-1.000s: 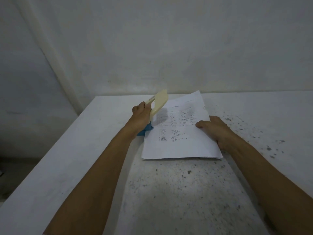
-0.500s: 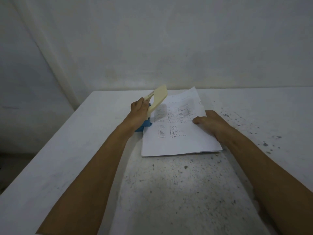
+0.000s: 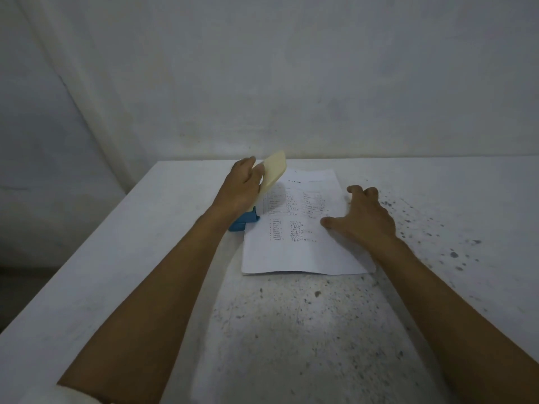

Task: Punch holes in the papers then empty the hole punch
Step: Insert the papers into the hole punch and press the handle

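Now left hand (image 3: 243, 189) grips hole punch (image 3: 269, 177) at papers (image 3: 300, 246) left edge.

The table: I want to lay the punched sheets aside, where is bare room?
Free: the speckled stretch of table nearer than the papers, and the strip beyond the right hand. Crowded: the papers' left edge, where the left hand grips the hole punch.

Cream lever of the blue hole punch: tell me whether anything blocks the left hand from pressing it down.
Nothing visible does. The left hand already rests on the raised cream lever, with the white printed papers beside the blue punch base.
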